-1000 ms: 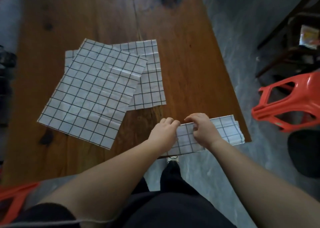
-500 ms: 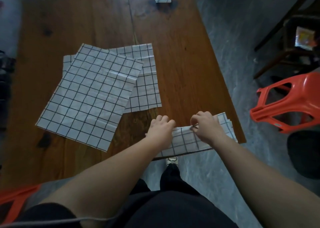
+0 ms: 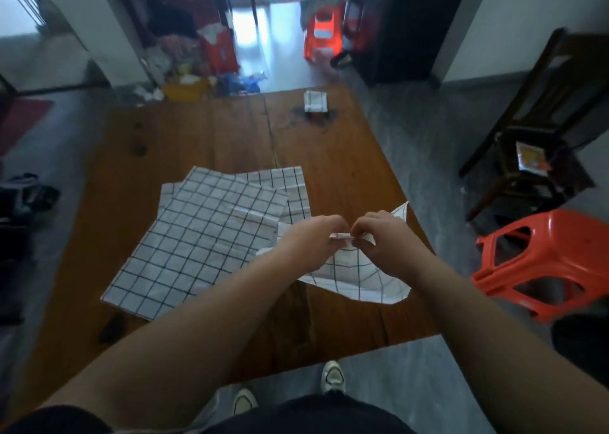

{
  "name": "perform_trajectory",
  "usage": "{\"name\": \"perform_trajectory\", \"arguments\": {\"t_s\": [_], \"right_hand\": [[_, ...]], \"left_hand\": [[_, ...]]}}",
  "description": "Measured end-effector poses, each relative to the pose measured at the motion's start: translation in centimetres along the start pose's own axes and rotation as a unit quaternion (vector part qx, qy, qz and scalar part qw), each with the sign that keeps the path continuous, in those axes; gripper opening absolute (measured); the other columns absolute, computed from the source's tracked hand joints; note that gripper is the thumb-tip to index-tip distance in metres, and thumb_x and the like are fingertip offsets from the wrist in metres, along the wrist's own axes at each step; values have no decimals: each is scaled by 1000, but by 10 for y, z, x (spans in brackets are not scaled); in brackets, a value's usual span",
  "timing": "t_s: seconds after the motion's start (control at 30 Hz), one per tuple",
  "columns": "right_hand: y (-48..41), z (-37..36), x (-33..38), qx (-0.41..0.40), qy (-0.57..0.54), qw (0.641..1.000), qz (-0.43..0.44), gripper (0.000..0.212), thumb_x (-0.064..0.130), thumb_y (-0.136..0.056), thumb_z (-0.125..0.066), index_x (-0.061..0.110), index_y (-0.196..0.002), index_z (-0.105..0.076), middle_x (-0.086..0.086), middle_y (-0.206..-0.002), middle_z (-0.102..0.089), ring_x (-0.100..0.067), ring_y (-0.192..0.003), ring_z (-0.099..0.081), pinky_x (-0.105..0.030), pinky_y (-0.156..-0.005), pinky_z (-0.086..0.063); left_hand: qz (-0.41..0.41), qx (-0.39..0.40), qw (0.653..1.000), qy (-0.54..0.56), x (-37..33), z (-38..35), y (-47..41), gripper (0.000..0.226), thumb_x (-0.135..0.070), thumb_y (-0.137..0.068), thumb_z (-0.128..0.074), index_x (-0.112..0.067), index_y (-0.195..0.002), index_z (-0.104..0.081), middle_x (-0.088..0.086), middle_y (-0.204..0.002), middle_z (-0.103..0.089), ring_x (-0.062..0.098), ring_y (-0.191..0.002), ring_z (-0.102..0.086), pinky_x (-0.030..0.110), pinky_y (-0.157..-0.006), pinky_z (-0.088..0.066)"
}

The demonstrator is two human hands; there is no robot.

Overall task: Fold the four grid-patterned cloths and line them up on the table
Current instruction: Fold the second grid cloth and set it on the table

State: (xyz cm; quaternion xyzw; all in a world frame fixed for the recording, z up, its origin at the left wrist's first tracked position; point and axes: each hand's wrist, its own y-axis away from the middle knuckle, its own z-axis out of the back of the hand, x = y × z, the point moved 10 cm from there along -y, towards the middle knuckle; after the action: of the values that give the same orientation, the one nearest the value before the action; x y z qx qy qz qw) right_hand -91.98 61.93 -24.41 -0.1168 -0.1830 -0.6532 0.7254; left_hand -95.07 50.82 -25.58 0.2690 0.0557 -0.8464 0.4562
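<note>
While both hands meet at frame centre, left hand (image 3: 309, 236) and right hand (image 3: 385, 242) pinch top edge of half-folded grid cloth (image 3: 356, 277); cloth hangs below-right of them, above table (image 3: 329, 156). Finished folded cloth (image 3: 315, 101) far off, upper centre.

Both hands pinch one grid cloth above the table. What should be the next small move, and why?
Probably lay the held cloth down on the table and fold it over: the left hand and right hand pinch its upper edge close together, and the rest hangs loose and creased. Two open cloths lie beside it.
</note>
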Motion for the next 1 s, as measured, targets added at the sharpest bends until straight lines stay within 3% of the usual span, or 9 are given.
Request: {"name": "perform_trajectory", "arguments": {"t_s": [0.13, 0.23, 0.3, 0.37, 0.5, 0.6, 0.73, 0.9, 1.0], "right_hand": [[-14, 25, 28, -37, 12, 999, 36, 15, 23, -93, -67, 31, -105, -65, 13, -112, -61, -12, -111, -51, -31, -99, -45], [-14, 55, 42, -146, -5, 989, 27, 38, 22, -91, -70, 24, -127, -59, 7, -139, -52, -14, -133, -41, -27, -110, -30], [-8, 65, 52, -200, -66, 978, 8, 38, 21, -94, -65, 21, -131, -56, 4, -138, -53, -12, -131, -44, -27, -110, -33], [-5, 53, 58, -184, -118, 976, -12, 38, 26, -97, -60, 22, -134, -54, 6, -137, -55, -10, -129, -46, -31, -110, -39], [-14, 17, 71, -86, -144, 985, -26, 52, 41, -99, -55, 27, -148, -43, 8, -149, -47, -9, -139, -40, -30, -112, -33], [-24, 22, 88, -90, -185, 979, 1, 40, 44, -97, -55, 38, -137, -49, 19, -132, -58, -3, -121, -54, -36, -103, -48], [-37, 26, 105, -75, -239, 968, 22, 27, 40, -98, -57, 44, -124, -56, 21, -115, -67, 3, -105, -63, -33, -90, -57], [-51, 34, 117, -71, -236, 968, 36, 17, 30, -100, -56, 40, -111, -63, 19, -100, -70, 4, -92, -65, -32, -85, -59], [-56, 46, 128, -80, -224, 970, 54, 17, 28, -101, -56, 44, -98, -61, 14, -89, -70, 5, -81, -64, -25, -74, -56]], "left_hand": [[3, -12, 1000, 11, 4, 36, 5, 7, -35, -99, -57, -32, -94, -62, -13, -87, -62, 11, -84, -62, 33, -74, -55], [49, -18, 994, 97, 20, 58, 7, 8, -34, -96, -64, -29, -89, -65, -9, -87, -66, 12, -83, -63, 33, -75, -56], [76, -24, 986, 148, 34, 75, 10, 10, -33, -94, -68, -24, -93, -71, -5, -90, -70, 14, -86, -66, 36, -79, -56], [83, -48, 980, 172, 46, 95, 16, 16, -33, -95, -68, -18, -95, -74, -1, -91, -73, 18, -87, -68, 37, -80, -55], [75, -100, 971, 203, 61, 135, 30, 17, -33, -96, -66, -20, -98, -76, -2, -92, -74, 18, -90, -68, 38, -85, -55], [66, -119, 962, 238, 64, 155, 39, 15, -29, -97, -66, -22, -104, -76, -5, -95, -74, 13, -90, -68, 35, -86, -54], [64, -134, 951, 271, 67, 169, 49, 18, -30, -96, -67, -25, -111, -74, -4, -98, -75, 14, -91, -70, 31, -83, -56], [54, -165, 960, 221, 61, 193, 53, 19, -32, -100, -60, -22, -107, -75, -9, -93, -72, 5, -83, -64, 24, -75, -50], [45, -189, 964, 183, 57, 211, 55, 18, -30, -100, -61, -21, -106, -75, -12, -93, -69, 2, -85, -63, 21, -74, -48]]}}
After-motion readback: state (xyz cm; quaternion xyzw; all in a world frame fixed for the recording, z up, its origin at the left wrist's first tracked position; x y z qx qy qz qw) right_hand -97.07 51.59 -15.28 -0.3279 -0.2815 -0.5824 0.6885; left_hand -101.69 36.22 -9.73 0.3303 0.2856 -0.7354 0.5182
